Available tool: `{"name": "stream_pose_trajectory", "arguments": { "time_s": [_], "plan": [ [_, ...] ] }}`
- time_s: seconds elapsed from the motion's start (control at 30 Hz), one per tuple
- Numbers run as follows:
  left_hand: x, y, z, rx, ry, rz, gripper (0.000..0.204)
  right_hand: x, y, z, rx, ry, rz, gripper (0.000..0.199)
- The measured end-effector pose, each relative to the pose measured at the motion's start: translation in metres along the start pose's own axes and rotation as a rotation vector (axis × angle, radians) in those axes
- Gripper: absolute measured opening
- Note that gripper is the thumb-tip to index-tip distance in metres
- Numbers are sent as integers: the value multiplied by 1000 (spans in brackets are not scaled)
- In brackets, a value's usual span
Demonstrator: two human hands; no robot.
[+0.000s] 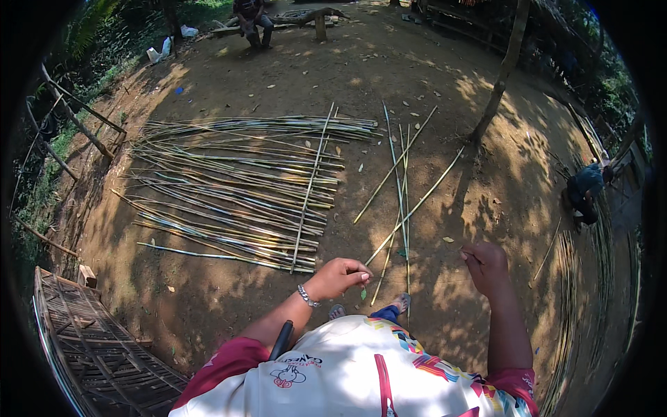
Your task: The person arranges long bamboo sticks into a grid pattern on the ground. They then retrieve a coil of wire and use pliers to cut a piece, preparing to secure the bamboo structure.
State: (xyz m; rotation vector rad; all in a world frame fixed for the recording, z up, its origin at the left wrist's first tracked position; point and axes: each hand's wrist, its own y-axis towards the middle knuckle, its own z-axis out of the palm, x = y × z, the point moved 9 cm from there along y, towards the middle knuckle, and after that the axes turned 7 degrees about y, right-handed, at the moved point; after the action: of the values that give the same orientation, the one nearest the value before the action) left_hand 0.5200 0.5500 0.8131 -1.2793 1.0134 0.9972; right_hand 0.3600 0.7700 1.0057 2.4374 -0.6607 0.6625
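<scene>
My left hand [342, 275] is held out in front of my chest with its fingertips pinched together; a beaded bracelet [307, 296] sits on the wrist. My right hand [486, 266] is curled into a fist at the same height, about a forearm's length to the right. Anything held between them is too fine to make out. Below and ahead of the hands, a few loose bamboo strips [399, 187] lie fanned out on the dirt. A wide layer of long bamboo strips [236, 187] lies side by side further left, with one strip [309, 194] across them.
A woven bamboo panel [90, 347] lies at the lower left. More strips [590, 292] curve along the right edge, where a person [587, 187] crouches. Another person [251, 17] sits on a bench at the far end. A thin tree trunk [500, 76] stands at the upper right.
</scene>
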Motion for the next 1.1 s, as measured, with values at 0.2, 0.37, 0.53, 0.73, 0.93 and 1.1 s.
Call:
{"name": "stream_pose_trajectory", "arguments": {
  "time_s": [0.2,0.37,0.53,0.73,0.93,1.1],
  "plan": [
    [-14,-6,25,266,-113,25,23,12,11,-26,-50,-5,-116,6],
    [-30,-14,34,364,-156,70,22,8,22,-35,-49,59,-39,6],
    [-33,-14,32,308,-115,69,22,14,31,-23,24,24,-93,11],
    [-34,-15,34,277,-77,54,21,61,32,23,224,19,-195,16],
    [-41,-11,40,223,-91,55,22,52,-1,88,444,114,-107,18],
    [-46,-9,23,64,-119,36,22,40,6,90,414,189,56,18]
  ]
}}
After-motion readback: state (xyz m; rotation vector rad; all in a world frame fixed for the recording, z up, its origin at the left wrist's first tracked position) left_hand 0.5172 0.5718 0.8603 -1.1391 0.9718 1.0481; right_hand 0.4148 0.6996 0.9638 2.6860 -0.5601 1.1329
